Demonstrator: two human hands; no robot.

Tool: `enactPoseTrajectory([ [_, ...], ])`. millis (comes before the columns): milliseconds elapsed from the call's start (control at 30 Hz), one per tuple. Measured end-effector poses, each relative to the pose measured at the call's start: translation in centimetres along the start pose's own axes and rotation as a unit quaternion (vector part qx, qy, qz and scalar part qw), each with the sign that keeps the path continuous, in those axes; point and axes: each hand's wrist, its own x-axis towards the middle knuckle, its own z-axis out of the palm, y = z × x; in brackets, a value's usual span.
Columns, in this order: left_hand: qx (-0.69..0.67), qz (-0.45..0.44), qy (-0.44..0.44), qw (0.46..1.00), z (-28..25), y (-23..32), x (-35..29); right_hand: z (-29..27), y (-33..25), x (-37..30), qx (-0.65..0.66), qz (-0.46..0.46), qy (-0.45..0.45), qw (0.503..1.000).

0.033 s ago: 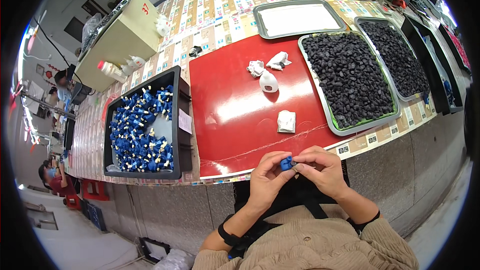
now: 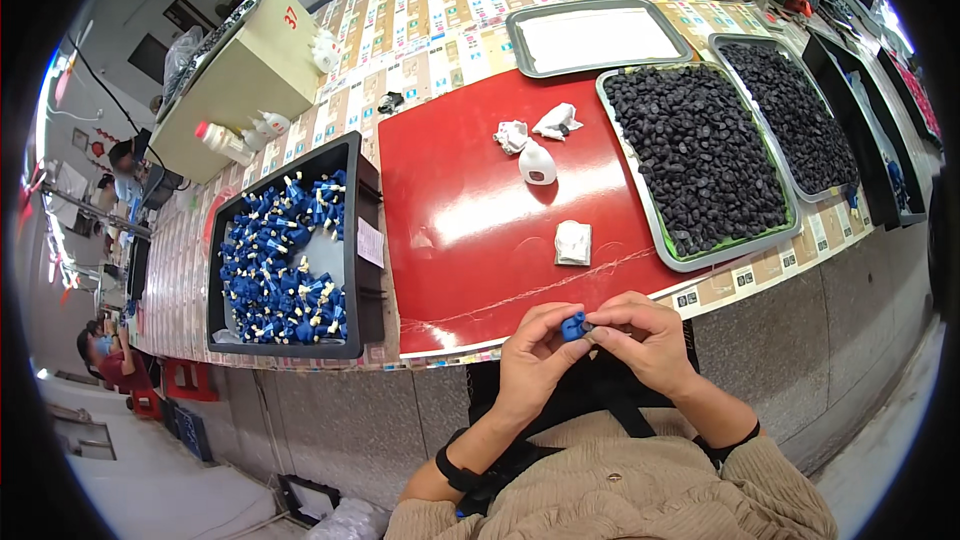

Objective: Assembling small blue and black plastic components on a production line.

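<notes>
Just off the near edge of the table, my left hand [image 2: 540,355] pinches a small blue plastic figure part [image 2: 573,327] between thumb and fingers. My right hand [image 2: 640,340] meets it from the right, thumb and forefinger pressed together against the part. A tiny dark bit shows at those right fingertips, too small to name. On the red board [image 2: 450,270] beyond my hands lies a folded white cloth pad [image 2: 573,243]. Farther back stand a small white bottle [image 2: 538,166] and two crumpled white wipes [image 2: 556,121].
To the left, a black bin [image 2: 362,240] holds many blue figure parts with cream tips [image 2: 290,260]. On the right, two trays carry small black pieces [image 2: 700,150]. A white-lined tray [image 2: 600,35] lies behind the board. Bottles [image 2: 225,142] stand beside a beige box [image 2: 250,70].
</notes>
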Motion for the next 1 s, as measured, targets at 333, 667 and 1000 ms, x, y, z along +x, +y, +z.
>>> enactPoseTrajectory([
  [333, 0.055, -0.004, -0.014, 0.998, -0.8, -0.2, -0.1, -0.3, 0.0, 0.3, -0.109, -0.097, 0.010, 0.989],
  [667, 0.026, -0.031, -0.007, 0.999, -0.9, 0.0, 0.2, -0.4, -0.1, 1.4, -0.135, -0.124, -0.051, 0.982],
  [1000, -0.045, -0.032, -0.024, 0.998, -1.1, 0.0, 0.2, -0.6, 0.2, 0.5, -0.044, -0.028, -0.034, 0.998],
])
